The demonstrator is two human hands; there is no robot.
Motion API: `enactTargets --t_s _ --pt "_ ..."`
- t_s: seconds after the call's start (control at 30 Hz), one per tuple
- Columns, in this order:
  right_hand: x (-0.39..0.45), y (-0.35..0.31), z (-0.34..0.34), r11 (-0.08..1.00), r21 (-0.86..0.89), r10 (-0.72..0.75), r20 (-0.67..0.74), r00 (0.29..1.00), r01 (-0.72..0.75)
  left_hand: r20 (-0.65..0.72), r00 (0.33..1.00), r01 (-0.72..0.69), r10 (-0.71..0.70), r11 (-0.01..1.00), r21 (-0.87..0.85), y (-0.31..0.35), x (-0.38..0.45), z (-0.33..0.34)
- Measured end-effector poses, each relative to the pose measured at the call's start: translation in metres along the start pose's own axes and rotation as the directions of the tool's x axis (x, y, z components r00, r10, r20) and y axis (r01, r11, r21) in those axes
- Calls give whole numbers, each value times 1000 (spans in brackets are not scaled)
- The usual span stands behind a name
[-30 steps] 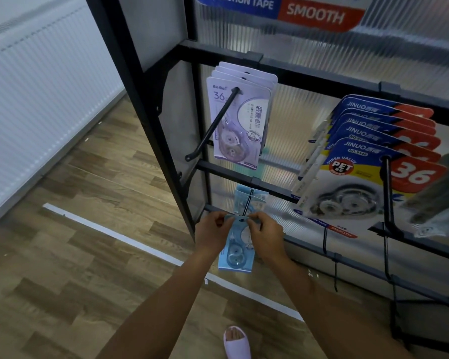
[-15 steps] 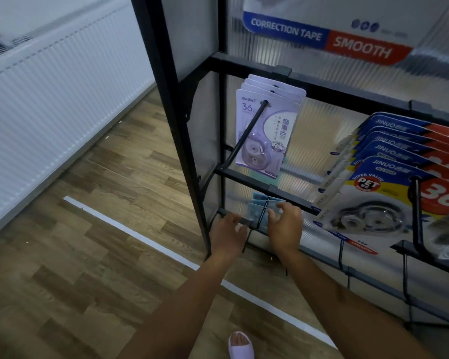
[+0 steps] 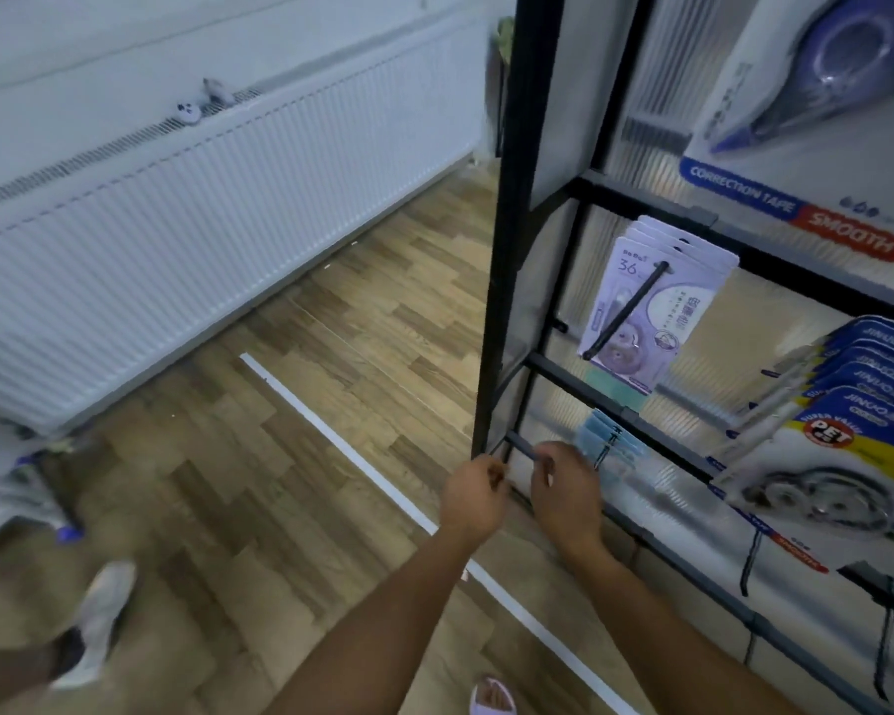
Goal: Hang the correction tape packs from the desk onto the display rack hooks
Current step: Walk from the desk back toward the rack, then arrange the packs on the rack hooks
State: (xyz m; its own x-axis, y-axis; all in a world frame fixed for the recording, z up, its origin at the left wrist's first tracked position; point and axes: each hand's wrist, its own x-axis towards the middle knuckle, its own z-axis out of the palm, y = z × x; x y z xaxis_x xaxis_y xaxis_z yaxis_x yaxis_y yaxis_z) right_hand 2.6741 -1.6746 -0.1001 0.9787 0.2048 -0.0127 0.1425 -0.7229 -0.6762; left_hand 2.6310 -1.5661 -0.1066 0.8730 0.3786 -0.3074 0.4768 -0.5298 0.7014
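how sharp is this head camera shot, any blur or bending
Head view: motion blur softens the hands and the blue packs; the poster lettering stays readable; wide-angle distortion bends the radiator and tilts the rack frame; lighting is even, without hard shadows.

Black display rack (image 3: 504, 281); pale blue packs (image 3: 607, 446), lilac packs (image 3: 656, 301), blue-yellow-red packs (image 3: 858, 430); wood-grain floor (image 3: 280, 456)

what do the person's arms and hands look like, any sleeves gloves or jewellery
Both forearms are bare up to the frame edge, with no sleeves in view. The left hand and right hand wear no gloves, and no watch, bracelet or ring shows. The image is somewhat blurred, so small details cannot be ruled out.
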Motion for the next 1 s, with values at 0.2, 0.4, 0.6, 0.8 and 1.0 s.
enactTargets --t_s 0.2,0.4,0.6,0.8,1.0 --pt "-20 -60 39 968 52 -249 299 921 245 -154 985 71 -71 997 -7 -32 -25 -59" --pt "-52 -122 78 929 73 -357 447 820 364 -293 932 201 -212 977 -67 -79 -65 -115" --pt "-105 -185 119 874 186 -470 553 688 448 -420 835 339 -355 934 -115 -133 -135 -169" --pt "-179 -261 184 793 219 -545 673 501 569 -498 698 461 -515 855 -238 -203 -211 -229" --pt "-254 -347 253 760 280 -568 725 390 586 -569 587 529 -577 804 -270 -288 -273 -305"
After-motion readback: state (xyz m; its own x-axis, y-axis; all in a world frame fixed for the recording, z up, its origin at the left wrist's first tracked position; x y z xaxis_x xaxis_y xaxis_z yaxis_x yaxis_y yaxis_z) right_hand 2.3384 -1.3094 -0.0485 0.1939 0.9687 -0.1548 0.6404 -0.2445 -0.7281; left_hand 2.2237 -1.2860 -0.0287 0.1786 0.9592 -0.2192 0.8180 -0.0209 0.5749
